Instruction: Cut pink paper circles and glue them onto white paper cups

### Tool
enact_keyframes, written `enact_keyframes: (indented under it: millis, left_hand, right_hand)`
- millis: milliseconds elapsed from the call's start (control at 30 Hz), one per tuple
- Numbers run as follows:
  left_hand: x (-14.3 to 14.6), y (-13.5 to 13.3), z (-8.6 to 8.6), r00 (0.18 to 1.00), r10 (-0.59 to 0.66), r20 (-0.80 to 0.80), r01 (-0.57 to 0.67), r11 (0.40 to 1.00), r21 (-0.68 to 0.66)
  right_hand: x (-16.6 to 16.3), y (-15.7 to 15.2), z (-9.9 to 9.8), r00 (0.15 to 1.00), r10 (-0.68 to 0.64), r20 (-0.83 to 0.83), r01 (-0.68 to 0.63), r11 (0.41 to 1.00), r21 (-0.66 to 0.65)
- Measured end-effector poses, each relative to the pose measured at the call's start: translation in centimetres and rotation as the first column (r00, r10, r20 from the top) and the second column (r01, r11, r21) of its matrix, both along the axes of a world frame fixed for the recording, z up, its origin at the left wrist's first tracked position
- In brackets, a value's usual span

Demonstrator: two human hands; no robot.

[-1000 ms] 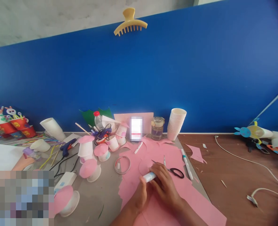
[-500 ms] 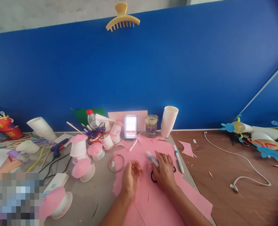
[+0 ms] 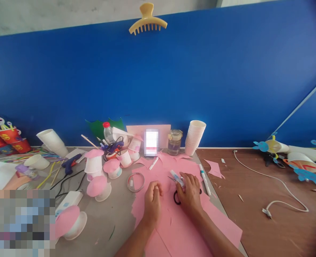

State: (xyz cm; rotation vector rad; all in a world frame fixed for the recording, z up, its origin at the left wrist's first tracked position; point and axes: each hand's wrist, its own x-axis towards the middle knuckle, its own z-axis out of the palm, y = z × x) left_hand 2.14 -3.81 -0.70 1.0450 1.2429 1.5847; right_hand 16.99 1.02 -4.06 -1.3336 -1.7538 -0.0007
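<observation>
My left hand [image 3: 153, 200] is above the pink paper [image 3: 174, 225], its fingers curled into a loose fist, with nothing visible in it. My right hand [image 3: 191, 194] lies palm down, fingers stretched over a pair of scissors [image 3: 176, 197] whose black handle loops show on either side. Just beyond its thumb and forefinger is a white and blue tube [image 3: 176, 177], partly covered by the hand. A white marker [image 3: 204, 180] lies right of that hand. Left of the pink paper lies a clear roll of tape [image 3: 136, 182].
Pink-topped paper cups [image 3: 97, 186] stand to the left, near a blue glue gun [image 3: 70, 165] and a power strip [image 3: 69, 203]. At the back are a lit phone [image 3: 151, 142], a glass jar [image 3: 174, 142] and stacked cups [image 3: 195, 137]. A white cable [image 3: 275, 177] crosses the brown table.
My left hand has turned and its fingers have curled in more, thumb now on top. The right hand stays over the scissors and tube. The whole view has shifted slightly.
</observation>
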Motion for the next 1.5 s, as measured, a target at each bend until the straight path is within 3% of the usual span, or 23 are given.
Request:
enact_keyframes:
  millis: [100,233,367,467,567,733,867,1067,1200,1300,1367,1433,1500]
  left_hand:
    - [0.1,-0.3,0.1,0.989,-0.003,-0.149,0.018,0.995,0.098]
    - [0.1,-0.2,-0.7,0.913,0.093,-0.396,-0.02,0.983,0.183]
    - [0.0,0.1,-2.6,0.718,0.132,-0.684,-0.027,0.986,0.163]
    - [0.1,0.0,-3.3,0.561,0.049,-0.826,-0.014,0.999,0.05]
    - [0.2,-0.1,-2.9,0.474,-0.029,-0.88,0.014,1.0,-0.026]
    - [0.2,-0.2,-1.7,0.448,-0.082,-0.89,0.061,0.996,-0.061]
    - [0.1,-0.2,-1.9,0.508,-0.066,-0.859,0.087,0.996,-0.025]
    - [0.2,0.0,-2.3,0.738,0.019,-0.674,0.063,0.993,0.097]
    - [0.3,-0.2,-1.0,0.925,-0.007,-0.381,0.069,0.986,0.149]
    - [0.4,-0.3,0.2,0.992,-0.116,-0.058,0.118,0.992,0.038]
    - [0.4,-0.3,0.8,0.944,-0.199,0.263,0.22,0.974,-0.052]
    - [0.4,-0.1,1.2,0.802,-0.235,0.55,0.32,0.945,-0.063]
    - [0.3,0.1,1.4,0.662,-0.23,0.713,0.373,0.927,-0.048]
  right_hand:
    - [0.0,-0.1,-0.1,1.0,0.002,0.017,-0.002,1.0,0.0]
    - [0.1,0.0,-0.5,0.999,-0.016,0.035,0.015,0.999,0.029]
    - [0.1,0.0,-0.8,0.998,-0.03,0.062,0.028,0.999,0.035]
    - [0.0,0.0,-0.7,0.996,-0.034,0.078,0.033,0.999,0.017]
    - [0.0,0.0,-0.6,0.996,-0.026,0.086,0.024,0.999,0.024]
    - [0.1,0.0,-0.7,0.994,-0.023,0.108,0.019,0.999,0.038]
    - [0.1,0.0,-0.9,0.993,-0.017,0.12,0.013,0.999,0.039]
    - [0.1,0.0,-0.6,0.998,0.016,0.069,-0.018,0.999,0.033]
    - [0.0,-0.4,0.4,0.997,0.069,-0.025,-0.067,0.994,0.087]
    - [-0.4,-0.9,1.1,0.985,0.152,-0.08,-0.144,0.984,0.103]
    - [-0.7,-1.3,1.3,0.971,0.213,-0.107,-0.203,0.974,0.099]
    - [-1.0,-1.6,1.3,0.957,0.257,-0.133,-0.246,0.965,0.092]
    - [-1.3,-1.8,1.1,0.943,0.292,-0.161,-0.281,0.956,0.087]
